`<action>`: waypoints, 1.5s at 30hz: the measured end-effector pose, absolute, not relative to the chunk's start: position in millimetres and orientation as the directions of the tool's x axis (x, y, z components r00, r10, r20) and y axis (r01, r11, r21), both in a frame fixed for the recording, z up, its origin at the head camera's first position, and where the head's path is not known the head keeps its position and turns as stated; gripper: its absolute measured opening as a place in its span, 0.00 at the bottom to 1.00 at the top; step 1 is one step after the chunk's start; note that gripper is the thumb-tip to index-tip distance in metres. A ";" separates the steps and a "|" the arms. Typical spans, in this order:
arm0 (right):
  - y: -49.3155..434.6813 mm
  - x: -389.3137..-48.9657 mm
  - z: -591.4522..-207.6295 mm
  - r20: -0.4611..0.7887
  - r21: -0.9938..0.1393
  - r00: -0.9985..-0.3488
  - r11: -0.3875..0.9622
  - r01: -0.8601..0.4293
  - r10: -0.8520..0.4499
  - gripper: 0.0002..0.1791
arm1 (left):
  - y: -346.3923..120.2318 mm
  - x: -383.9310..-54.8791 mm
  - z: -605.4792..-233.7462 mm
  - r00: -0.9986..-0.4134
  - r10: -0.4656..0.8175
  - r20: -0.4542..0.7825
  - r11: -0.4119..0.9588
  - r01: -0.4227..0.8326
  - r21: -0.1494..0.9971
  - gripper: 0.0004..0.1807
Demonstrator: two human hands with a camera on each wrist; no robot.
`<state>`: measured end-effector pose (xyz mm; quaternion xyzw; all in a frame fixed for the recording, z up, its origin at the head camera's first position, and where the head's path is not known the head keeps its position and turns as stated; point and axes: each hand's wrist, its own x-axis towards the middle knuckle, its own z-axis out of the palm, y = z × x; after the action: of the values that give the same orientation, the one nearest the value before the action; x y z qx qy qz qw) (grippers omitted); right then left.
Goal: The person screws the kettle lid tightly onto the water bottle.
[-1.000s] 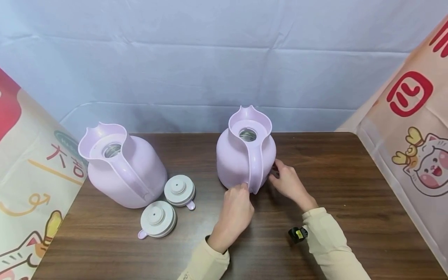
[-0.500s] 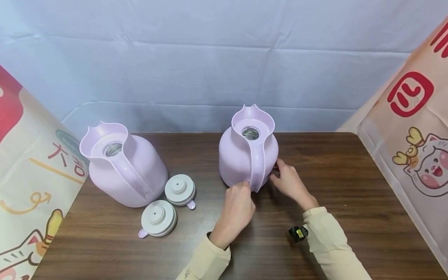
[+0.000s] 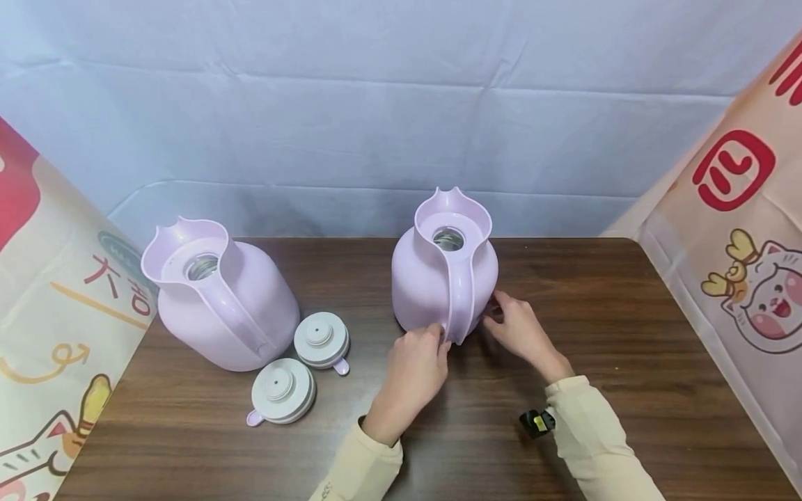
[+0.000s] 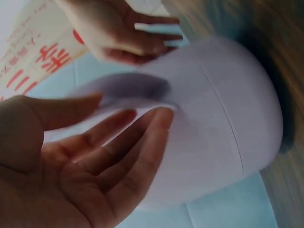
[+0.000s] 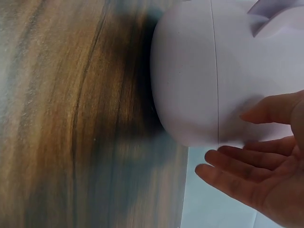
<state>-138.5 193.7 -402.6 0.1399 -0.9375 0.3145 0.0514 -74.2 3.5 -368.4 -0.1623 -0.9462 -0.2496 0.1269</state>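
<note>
Left hand (image 3: 409, 372): loosely parted, at the handle (image 3: 461, 292)
Right hand (image 3: 521, 335): loosely spread beside the jug (image 3: 415, 285)
Desk (image 3: 651, 390): 2 lids (image 3: 285, 398)

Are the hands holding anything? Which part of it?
Nothing seems gripped: the left hand curves loosely by the right jug's handle, low down; the open right hand is beside that jug.

Smooth matt plastic central jug (image 3: 418, 285), shinier plastic handle (image 3: 462, 285), wood-grain table (image 3: 633, 362), creased matt cloth backdrop (image 3: 376, 132)
</note>
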 end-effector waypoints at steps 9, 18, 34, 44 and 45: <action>194.3 -122.1 -401.2 0.143 -0.567 -0.943 0.756 -0.327 -0.300 0.07 | -26.6 -77.1 -376.0 -0.965 0.185 0.189 0.836 0.255 0.485 0.11; 191.1 -111.9 -394.1 0.171 -0.613 -0.917 0.690 -0.385 -0.360 0.10 | -56.8 -83.9 -387.4 -0.981 0.091 0.173 0.870 0.163 0.465 0.12; 181.6 -103.4 -377.1 0.174 -0.724 -0.862 0.532 -0.440 -0.477 0.13 | -91.0 -97.0 -393.6 -0.987 -0.032 0.160 0.938 0.025 0.346 0.18; 172.9 -103.6 -366.2 0.210 -0.728 -0.838 0.492 -0.478 -0.503 0.14 | -105.9 -108.4 -394.2 -0.996 -0.083 0.020 0.939 -0.072 0.337 0.24; 171.9 -103.9 -365.1 0.214 -0.726 -0.836 0.491 -0.482 -0.505 0.13 | -106.8 -109.1 -394.8 -0.996 -0.085 0.010 0.937 -0.076 0.340 0.25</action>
<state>-103.9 171.9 -365.1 0.2857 -0.8633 0.4158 -0.0138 -109.1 -106.8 -394.8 0.0409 -0.9841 -0.1723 0.0123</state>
